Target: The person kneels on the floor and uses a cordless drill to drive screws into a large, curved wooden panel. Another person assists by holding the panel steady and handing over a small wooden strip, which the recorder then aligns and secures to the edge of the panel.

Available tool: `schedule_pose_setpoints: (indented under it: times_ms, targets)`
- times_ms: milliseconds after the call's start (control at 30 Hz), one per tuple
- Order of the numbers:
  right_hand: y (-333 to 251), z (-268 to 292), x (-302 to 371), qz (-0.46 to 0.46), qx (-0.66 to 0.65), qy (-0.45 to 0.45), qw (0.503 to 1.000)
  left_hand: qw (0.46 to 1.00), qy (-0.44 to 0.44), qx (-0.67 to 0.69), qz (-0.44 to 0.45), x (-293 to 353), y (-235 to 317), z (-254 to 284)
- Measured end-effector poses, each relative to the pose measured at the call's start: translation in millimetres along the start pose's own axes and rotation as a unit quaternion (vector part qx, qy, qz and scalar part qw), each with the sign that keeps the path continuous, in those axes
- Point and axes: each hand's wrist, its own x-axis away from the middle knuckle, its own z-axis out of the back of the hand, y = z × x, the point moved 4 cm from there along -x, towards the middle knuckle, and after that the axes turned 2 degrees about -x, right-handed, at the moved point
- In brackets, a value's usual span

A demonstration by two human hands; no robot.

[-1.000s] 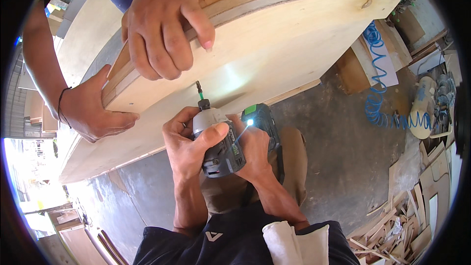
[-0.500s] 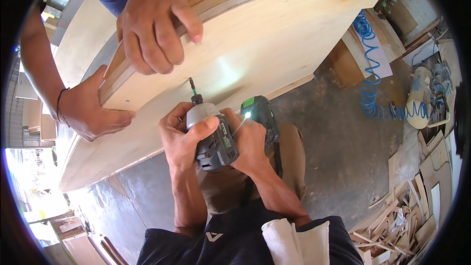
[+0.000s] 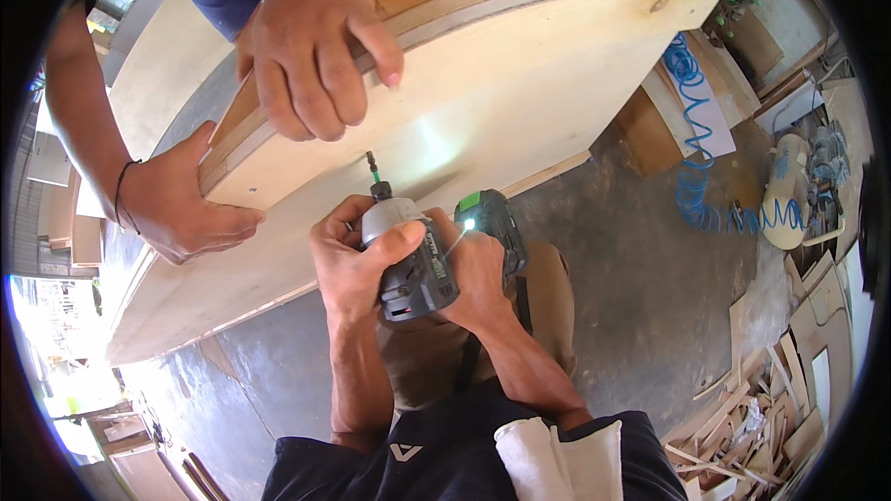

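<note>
Driving w/ cordless driver, bit on plywood panel.
Both my hands, left & right, grip closed around it; co-worker's hand steadies panel edge.

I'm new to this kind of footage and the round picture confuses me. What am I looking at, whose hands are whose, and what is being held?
The picture comes from a wide-angle camera worn on a person's head, looking down; that is why the straight edges bend. The two forearms rising from the bottom belong to the wearer. Their left hand and right hand both grip a grey and green cordless driver, whose bit points at the face of a large plywood panel. The two hands coming from the top left belong to a co-worker: the upper hand lies over the panel's edge, and the lower hand presses on a board below. On the concrete floor lie a coiled blue air hose and a pile of wood offcuts.
</note>
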Motion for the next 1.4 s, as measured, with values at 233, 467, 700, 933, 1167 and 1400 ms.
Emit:
schedule_pose_setpoints:
  times_ms: [233,467,700,933,1167,1400]
  targets:
    - [2,5,-1,0.022,0.021,-0.017,0.999,1.0,-0.001,-0.004,-0.001,3,3,-1]
    - [14,7,0,0.033,-0.005,-0.02,0.999,1.0,0.007,-0.002,-0.013,1,-6,-10]
    - [66,21,43,0.082,0.083,-0.059,0.991,0.91,0.14,0.36,0.149,14,-100,6]
    - [163,-7,56,0.089,0.131,-0.066,0.985,0.806,0.421,0.295,0.294,-23,-260,2]
    - [255,-51,74,0.144,0.191,-0.123,0.963,0.85,0.341,0.307,0.259,-50,-372,28]
    - [300,-65,111,0.114,0.234,-0.146,0.954,0.895,0.183,0.273,0.302,-63,-436,22]
